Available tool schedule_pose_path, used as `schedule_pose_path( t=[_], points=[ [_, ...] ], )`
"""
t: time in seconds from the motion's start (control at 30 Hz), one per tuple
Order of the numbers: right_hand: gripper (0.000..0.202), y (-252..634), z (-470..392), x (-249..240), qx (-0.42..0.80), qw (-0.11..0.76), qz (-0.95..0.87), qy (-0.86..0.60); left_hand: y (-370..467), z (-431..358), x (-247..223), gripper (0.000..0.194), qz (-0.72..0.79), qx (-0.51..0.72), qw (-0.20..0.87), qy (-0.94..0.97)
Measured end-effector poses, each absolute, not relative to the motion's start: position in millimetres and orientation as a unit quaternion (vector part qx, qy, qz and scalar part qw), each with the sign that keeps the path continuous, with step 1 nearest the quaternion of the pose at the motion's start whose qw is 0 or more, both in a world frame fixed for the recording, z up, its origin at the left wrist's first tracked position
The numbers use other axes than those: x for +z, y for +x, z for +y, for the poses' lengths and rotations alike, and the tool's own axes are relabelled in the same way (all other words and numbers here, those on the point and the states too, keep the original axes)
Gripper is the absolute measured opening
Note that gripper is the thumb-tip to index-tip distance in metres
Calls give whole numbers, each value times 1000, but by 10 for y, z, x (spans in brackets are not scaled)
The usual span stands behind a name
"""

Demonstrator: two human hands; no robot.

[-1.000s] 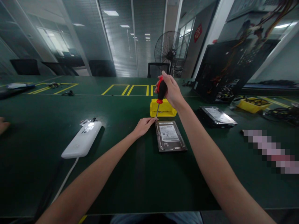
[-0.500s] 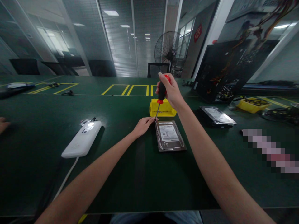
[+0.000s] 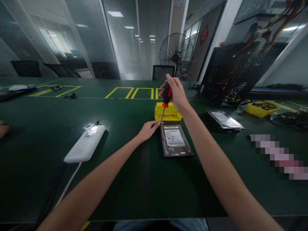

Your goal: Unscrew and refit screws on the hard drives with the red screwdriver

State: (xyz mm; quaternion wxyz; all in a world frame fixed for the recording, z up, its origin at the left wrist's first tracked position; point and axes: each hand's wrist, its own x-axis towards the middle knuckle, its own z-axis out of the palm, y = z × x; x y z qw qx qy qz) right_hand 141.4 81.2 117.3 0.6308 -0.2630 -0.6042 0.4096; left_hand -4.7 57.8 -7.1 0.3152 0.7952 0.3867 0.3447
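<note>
My right hand (image 3: 175, 91) is wrapped round the black and red handle of a screwdriver (image 3: 166, 97). Its shaft slants down to the upper left corner of a hard drive (image 3: 176, 141), which lies label up on the green table. At that corner the fingertips of my left hand (image 3: 148, 131) are pinched together beside the screwdriver's tip. What lies between them, if anything, is too small to make out. Just behind the drive sits a yellow bin (image 3: 168, 112) with small bits inside, partly hidden by my right hand.
A second hard drive (image 3: 223, 120) lies to the right, before a black computer case (image 3: 223, 73). Farther right is another yellow bin (image 3: 260, 109) with dark parts. A white power bank (image 3: 85, 144) with a cable lies left. Another person's hand (image 3: 3, 129) shows at the left edge.
My right hand's grip on the screwdriver handle has shifted slightly, with the thumb changing position on top. The left hand, the screwdriver's tip and the hard drive stay in place.
</note>
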Motion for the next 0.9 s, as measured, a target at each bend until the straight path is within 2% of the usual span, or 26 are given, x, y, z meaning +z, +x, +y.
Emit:
schedule_pose_path(
  t=[0.4,0.9],
  points=[
    [36,1439,789,1192,397,632,-622,-238,-44,632,-165,34,356,363,385,770],
    [42,1390,766,1197,427,598,-625,-263,-19,615,-148,31,366,366,376,769]
  ],
)
